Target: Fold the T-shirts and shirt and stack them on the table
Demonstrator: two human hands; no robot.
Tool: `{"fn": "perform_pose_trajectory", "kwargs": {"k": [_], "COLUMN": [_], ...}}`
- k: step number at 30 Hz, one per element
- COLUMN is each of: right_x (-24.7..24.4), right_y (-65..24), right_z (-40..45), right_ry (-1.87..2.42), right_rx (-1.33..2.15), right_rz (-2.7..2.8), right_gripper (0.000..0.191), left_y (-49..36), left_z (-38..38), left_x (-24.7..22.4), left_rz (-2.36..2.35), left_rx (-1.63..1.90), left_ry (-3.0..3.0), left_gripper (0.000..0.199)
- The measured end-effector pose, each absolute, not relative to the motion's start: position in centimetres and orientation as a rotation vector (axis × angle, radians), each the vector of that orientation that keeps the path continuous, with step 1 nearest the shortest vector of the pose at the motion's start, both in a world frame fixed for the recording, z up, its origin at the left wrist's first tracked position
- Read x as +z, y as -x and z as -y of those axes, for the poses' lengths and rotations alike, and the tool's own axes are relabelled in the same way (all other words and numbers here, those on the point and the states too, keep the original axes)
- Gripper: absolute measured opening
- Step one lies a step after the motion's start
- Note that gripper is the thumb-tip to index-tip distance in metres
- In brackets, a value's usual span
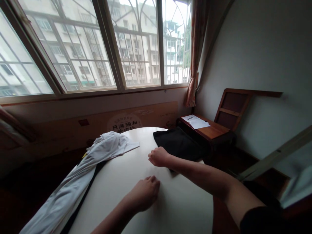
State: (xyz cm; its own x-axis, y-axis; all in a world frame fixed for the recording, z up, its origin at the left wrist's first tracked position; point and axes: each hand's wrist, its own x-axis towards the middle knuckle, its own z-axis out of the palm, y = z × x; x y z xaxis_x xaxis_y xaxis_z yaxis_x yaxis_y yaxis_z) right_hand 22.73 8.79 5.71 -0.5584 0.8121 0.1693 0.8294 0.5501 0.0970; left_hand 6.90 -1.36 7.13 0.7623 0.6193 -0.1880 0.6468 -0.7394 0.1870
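My left hand is low over the white round table, its fingers curled and closed; what they hold, if anything, is hidden. Farther forward and to the right, my right hand is closed in a loose fist beside the left edge of a black cloth, with no object visible in it. The black cloth lies folded at the table's far right, partly behind my right forearm. A heap of white clothing lies along the left side and hangs toward the near left, with a dark strip of fabric alongside it.
Behind the table's right side stands a wooden desk with white papers and a pen. A wooden chair back leans by the wall. Barred windows and a tied curtain are at the back.
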Motion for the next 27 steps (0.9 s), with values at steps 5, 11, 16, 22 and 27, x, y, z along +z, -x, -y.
{"fn": "perform_pose_trajectory", "kwargs": {"k": [5,11,16,22,27], "right_x": [4.7,1.2,-0.9,-0.6,-0.6], "right_y": [-18.0,-13.1,-11.8,-12.1,-12.0], "right_z": [-5.2,-1.0,0.5,0.8,0.9], "right_ry": [1.315,1.336,1.383,1.406,1.460], "right_rx": [-0.265,-0.014,0.091,0.132,0.129], "right_rz": [2.732,2.639,2.497,2.475,2.461], "right_gripper": [0.028,0.049,0.062,0.061,0.058], "left_y": [-1.9,2.1,3.5,4.2,4.9], "left_z": [3.0,-0.4,-3.9,-6.6,-7.6], "left_x": [10.3,8.4,2.3,-1.0,-1.5], "left_rz": [-1.295,-1.748,-1.624,-1.541,-1.577], "left_rx": [-0.254,0.251,0.635,0.750,0.784], "left_ry": [-2.680,-2.655,-2.545,-2.400,-2.420], "left_gripper": [0.029,0.028,0.032,0.049,0.050]}}
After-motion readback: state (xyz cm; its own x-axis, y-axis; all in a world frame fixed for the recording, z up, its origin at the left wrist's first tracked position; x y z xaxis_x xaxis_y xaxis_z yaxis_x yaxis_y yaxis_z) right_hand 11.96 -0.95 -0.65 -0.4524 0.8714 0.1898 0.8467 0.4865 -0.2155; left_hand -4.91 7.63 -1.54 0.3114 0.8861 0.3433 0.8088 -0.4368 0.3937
